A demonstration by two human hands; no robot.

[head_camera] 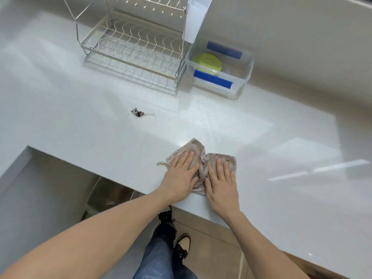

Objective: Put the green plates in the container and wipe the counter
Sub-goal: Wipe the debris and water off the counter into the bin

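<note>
Both hands lie flat on a crumpled beige cleaning cloth [198,166] at the lower centre of the frame, close to the near edge of the white counter [80,93]: the left hand [181,176] presses its left half with fingers spread and extended, the right hand [220,181] presses the right half the same way, so neither is gripping, only pinning the cloth with open palms. The green plates [207,63] already sit inside the clear plastic container [246,73] with blue tape strips at the upper right, just beside the wire dish rack [132,43], so that part of the task looks finished and the wiping is the step in hand. The work left appears to be the small dark pile of crumbs [137,113], up and to the left of the cloth and well apart from it, with a faint wet streak trailing to its right. To do this well, the cloth, which is bunched in a ridge between the hands, is best flattened so a broad face meets the surface, then slid toward the crumbs and drawn over them with even pressure, gathering the grains into the fabric instead of scattering them or pushing them off the edge at the left onto the floor.
</note>
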